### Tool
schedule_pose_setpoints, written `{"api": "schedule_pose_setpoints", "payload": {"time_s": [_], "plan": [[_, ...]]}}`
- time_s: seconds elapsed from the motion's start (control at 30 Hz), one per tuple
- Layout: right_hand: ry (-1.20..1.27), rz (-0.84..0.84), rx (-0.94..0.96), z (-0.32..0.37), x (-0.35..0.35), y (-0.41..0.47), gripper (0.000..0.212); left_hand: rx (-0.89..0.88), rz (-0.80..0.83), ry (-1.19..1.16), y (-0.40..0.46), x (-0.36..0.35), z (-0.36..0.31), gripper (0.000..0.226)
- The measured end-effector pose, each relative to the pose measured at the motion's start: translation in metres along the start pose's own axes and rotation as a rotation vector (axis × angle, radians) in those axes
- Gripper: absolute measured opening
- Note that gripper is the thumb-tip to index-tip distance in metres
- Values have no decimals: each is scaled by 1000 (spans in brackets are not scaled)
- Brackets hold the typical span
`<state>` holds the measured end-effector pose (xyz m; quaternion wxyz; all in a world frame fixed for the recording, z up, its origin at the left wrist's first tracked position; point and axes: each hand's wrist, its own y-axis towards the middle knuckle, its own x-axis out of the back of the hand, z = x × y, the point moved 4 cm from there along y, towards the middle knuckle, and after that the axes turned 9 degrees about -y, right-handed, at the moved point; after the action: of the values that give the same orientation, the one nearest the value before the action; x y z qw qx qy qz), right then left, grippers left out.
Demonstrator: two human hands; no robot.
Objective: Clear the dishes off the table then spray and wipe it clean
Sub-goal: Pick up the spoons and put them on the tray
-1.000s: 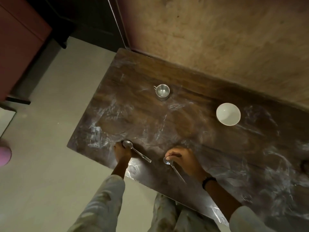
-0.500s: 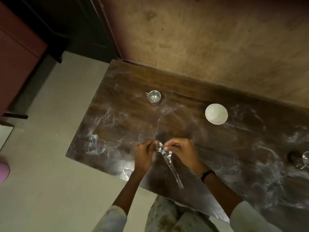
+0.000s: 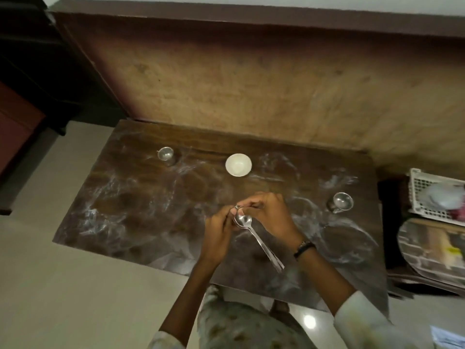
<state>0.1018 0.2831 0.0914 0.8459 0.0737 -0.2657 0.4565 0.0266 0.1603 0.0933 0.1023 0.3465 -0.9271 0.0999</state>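
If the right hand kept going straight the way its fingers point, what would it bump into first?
The right hand points leftward at the left hand, nearly touching, both holding the spoons. It would probably meet that hand first.

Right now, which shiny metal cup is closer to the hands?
The steel cup near the table's right edge, just beyond the right hand. The other steel cup sits far off at the back left.

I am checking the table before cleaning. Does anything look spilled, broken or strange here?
Nothing looks broken or tipped over. The dark wooden table carries whitish smears over most of its top, around the white round bowl and both small steel cups. Both hands hold stacked steel spoons.
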Motion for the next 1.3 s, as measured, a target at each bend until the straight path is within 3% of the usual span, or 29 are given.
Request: {"api": "schedule_pose_setpoints", "payload": {"time_s": [0.17,0.3,0.47,0.8,1.13,1.23,1.3], "plan": [[-34,-47,39,-11,63,-50,16,-29,54,2,-24,-58,-45,23],[-160,-42,105,-15,87,-77,18,-78,-32,122,-23,-78,-55,23],[-140,128,-150,-43,111,-112,21,-70,-80,166,-9,-98,-59,26],[443,55,-521,-92,154,-150,15,-63,68,258,4,-181,-65,28],[514,-25,-739,-213,245,-209,11,-22,209,244,-9,-359,-67,26],[523,-95,-797,-263,268,-229,7,88,289,184,-15,-425,-50,25],[582,-143,-852,-302,281,-241,5,177,333,138,-20,-467,-36,36]]}}
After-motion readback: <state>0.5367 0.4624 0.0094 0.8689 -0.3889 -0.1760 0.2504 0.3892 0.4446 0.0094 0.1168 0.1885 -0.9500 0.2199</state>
